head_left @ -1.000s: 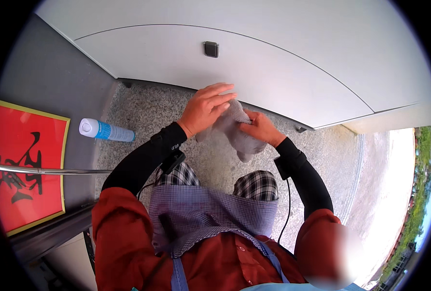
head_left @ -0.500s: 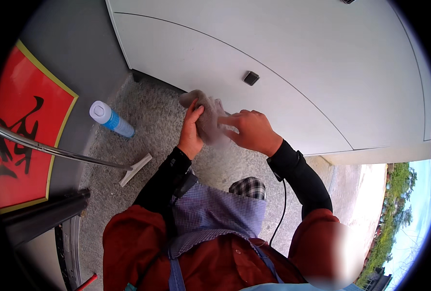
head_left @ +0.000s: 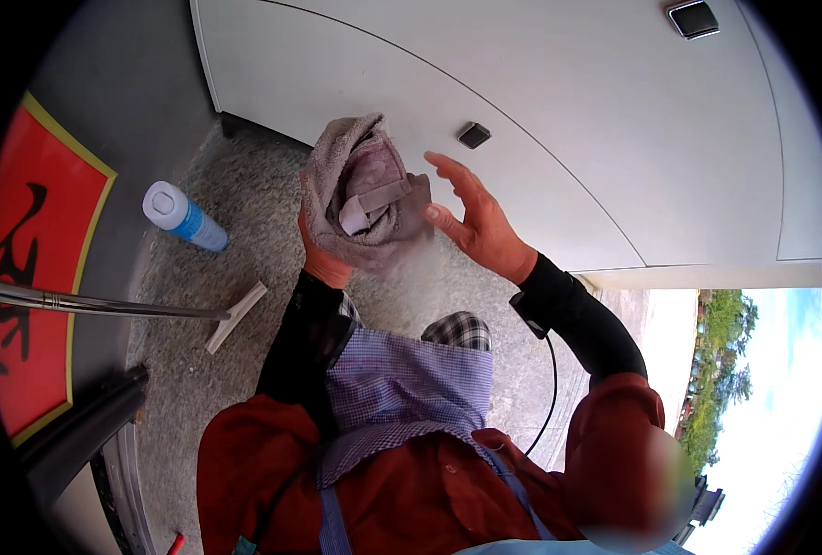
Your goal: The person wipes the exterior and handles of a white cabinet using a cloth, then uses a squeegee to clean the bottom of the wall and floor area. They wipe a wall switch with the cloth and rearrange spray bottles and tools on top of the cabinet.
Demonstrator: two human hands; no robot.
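Note:
A bunched grey-brown cloth (head_left: 346,176), with a pale label strip on its inner folds, rests in my left hand (head_left: 326,264). That hand grips it from below and from the left, its fingers mostly hidden behind the folds. Just right of the cloth, my right hand (head_left: 485,227) is raised with thumb and fingers spread. Its thumb tip comes close to the cloth's right edge; whether they touch I cannot tell. Beyond both hands stands a large white panel (head_left: 540,213) with a small dark square latch (head_left: 473,135).
A white and blue spray can (head_left: 189,220) stands on the rough grey floor at left. Near it lies a squeegee (head_left: 237,317) with a metal pole. A red and gold poster (head_left: 46,250) hangs on the dark left wall. Greenery and sky show at far right.
The cloth has opened out from a narrow roll into a wider bundle facing up in my left hand. My right hand has come off it, fingers spreading. The whole view has shifted slightly.

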